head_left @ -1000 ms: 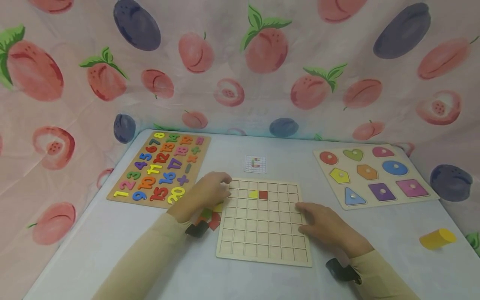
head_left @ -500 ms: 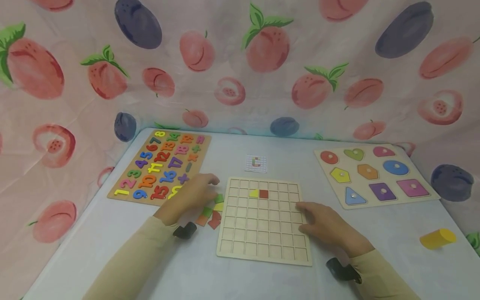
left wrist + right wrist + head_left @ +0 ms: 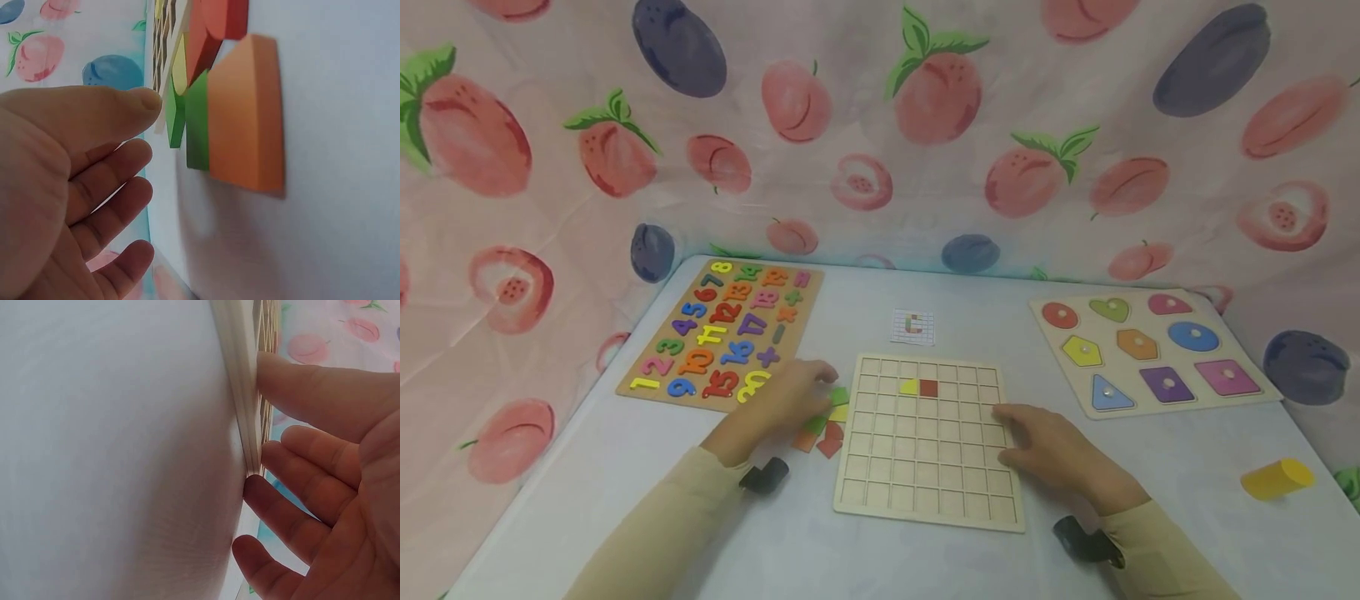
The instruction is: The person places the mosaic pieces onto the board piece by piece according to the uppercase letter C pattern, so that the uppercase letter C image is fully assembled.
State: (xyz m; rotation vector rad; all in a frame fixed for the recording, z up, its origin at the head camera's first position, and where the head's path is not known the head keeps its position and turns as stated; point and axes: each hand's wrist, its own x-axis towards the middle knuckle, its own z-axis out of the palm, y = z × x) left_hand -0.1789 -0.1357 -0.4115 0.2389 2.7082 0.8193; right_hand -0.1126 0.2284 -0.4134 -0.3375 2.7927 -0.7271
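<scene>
A wooden grid board [image 3: 925, 479] lies mid-table, with a yellow piece [image 3: 909, 387] and a red square [image 3: 928, 388] side by side in its upper cells. Left of it, my left hand [image 3: 784, 406] hovers over a small pile of coloured pieces, partly covering them. In the left wrist view, an orange block [image 3: 240, 119] and a green block [image 3: 198, 125] lie beyond the thumb, with yellow and red ones behind; nothing sits between the thumb and the loosely bent fingers. My right hand [image 3: 1052, 446] rests its fingertips against the board's right edge [image 3: 247, 406], fingers relaxed.
Behind the board lies a small printed card [image 3: 913, 327] with a coloured pattern. A number puzzle board [image 3: 722, 337] is at the back left, a shape puzzle board [image 3: 1112, 375] at the back right. A yellow cylinder [image 3: 1276, 479] lies far right.
My left hand has drawn leftward off the board's left edge and hovers over the loose pieces, exposing more of them. The right hand stays in place at the board.
</scene>
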